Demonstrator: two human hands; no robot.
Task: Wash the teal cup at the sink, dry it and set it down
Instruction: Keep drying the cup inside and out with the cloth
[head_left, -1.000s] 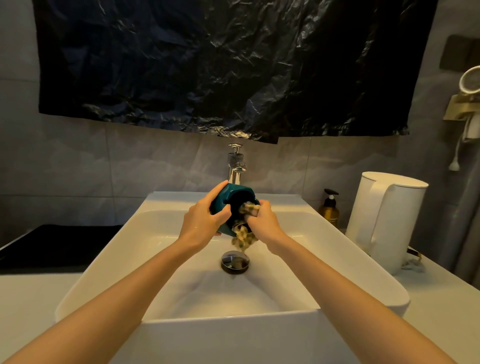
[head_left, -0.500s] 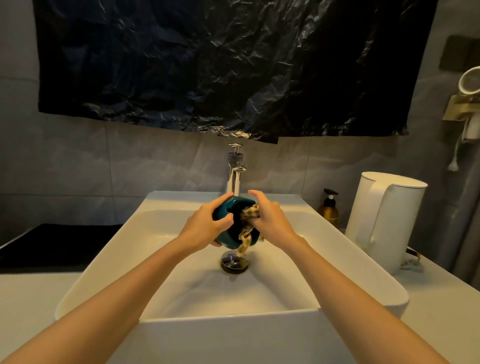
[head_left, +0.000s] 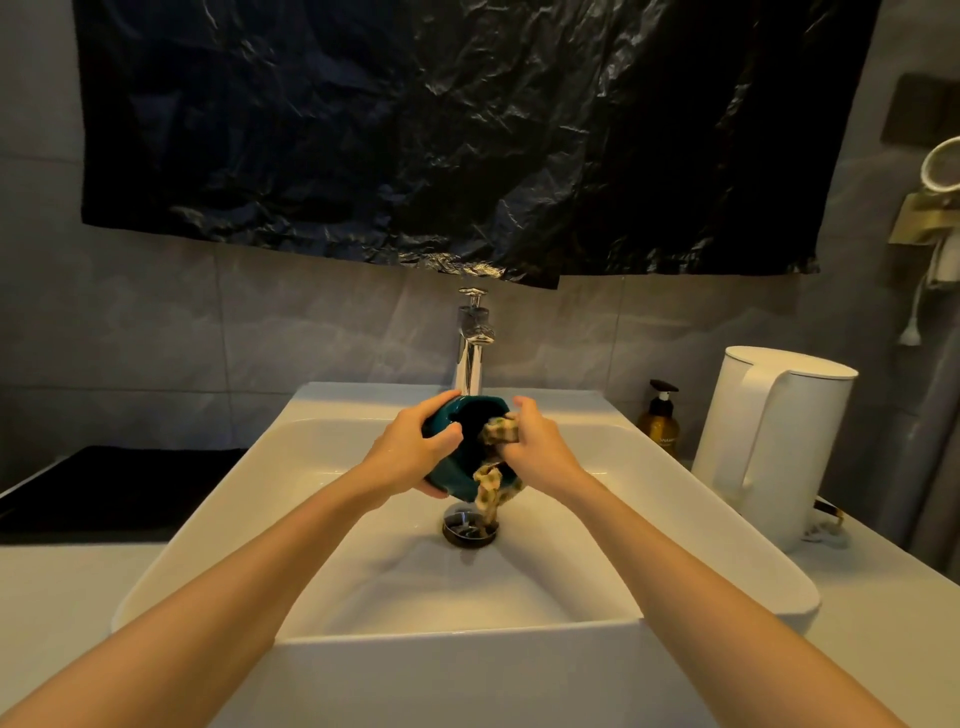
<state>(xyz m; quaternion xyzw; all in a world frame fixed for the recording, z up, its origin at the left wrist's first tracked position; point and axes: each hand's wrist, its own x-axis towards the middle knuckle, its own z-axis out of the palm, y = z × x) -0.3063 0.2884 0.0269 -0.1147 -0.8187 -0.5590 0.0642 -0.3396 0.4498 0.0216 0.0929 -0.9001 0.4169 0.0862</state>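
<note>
Over the white sink (head_left: 218, 499), my left hand (head_left: 410, 452) grips the teal cup (head_left: 452, 475) by its side, tilted so its mouth faces right. My right hand (head_left: 537, 452) holds a checked yellow cloth (head_left: 501, 431) pushed into the cup's mouth. A tail of the cloth hangs down below the cup toward the dark round drain (head_left: 469, 527). The chrome tap (head_left: 471, 343) stands just behind the cup. No running water is visible.
A white electric kettle (head_left: 774, 441) stands on the counter right of the sink, with an amber pump bottle (head_left: 658, 428) behind it. A black surface (head_left: 119, 488) lies left of the sink. Black plastic sheeting (head_left: 467, 130) covers the wall above the tap.
My right hand has worked the cloth further inside the cup. The cup's mouth has turned more toward me and to the right, and both hands have shifted slightly.
</note>
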